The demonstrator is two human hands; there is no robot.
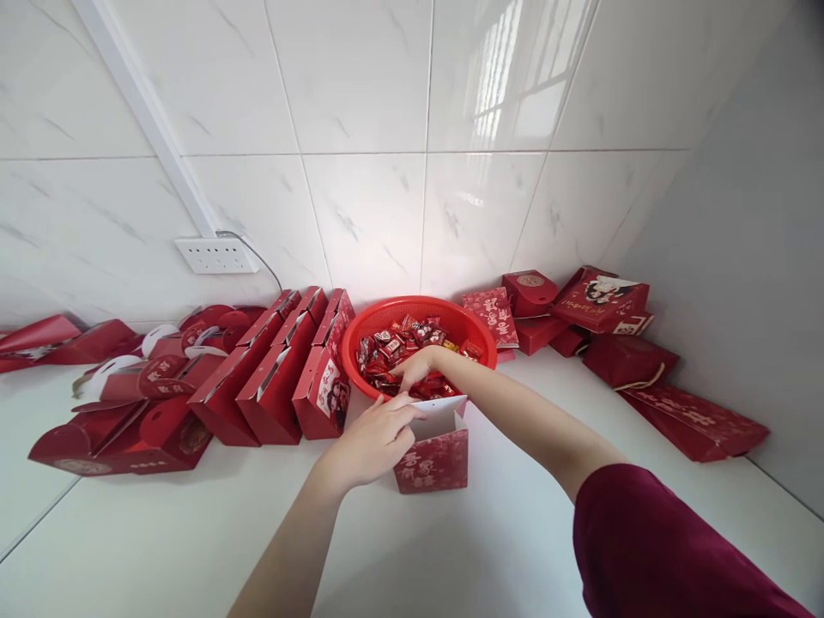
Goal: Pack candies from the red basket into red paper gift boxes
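A red plastic basket (351, 343) stands near the wall with many wrapped candies (412, 335) inside. My right hand (418, 366) reaches into it, fingers down among the candies; its fingertips are partly hidden, so what they hold cannot be made out. In front of the basket a red paper box (433, 463) with pale lettering stands upright, its top open. My left hand (379, 436) grips the box's left upper edge, fingers over the rim. The inside of the box shows only its pale wall.
Red gift boxes (270, 395) stand in rows left of the basket, with several handled boxes (148, 429) farther left. More red boxes (598, 300) and bags lie at the right. A socket strip (215, 256) is on the tiled wall.
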